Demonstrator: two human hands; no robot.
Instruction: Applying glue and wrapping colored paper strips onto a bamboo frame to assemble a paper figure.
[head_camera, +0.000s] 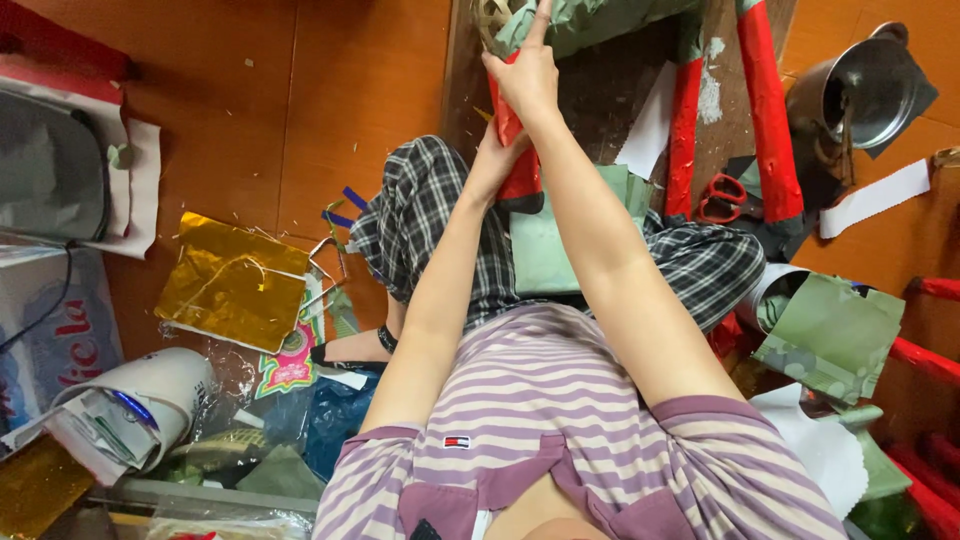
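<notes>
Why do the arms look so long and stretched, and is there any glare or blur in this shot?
Head view: the wide lens stretches the near forearms toward the right hand and left hand. The gold foil sheet and metal pot catch bright reflections. Lighting is soft and even with faint shadows, and focus is mostly sharp.

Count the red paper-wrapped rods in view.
At least 6: one under the right hand, two long upright ones by the scissors, three at the right edge; others may be hidden.

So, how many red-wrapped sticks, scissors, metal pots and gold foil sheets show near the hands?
Red-wrapped sticks by the hands: 3
Red-handled scissors: 1
Metal pot: 1
Gold foil sheets: 2
Total: 7
</notes>
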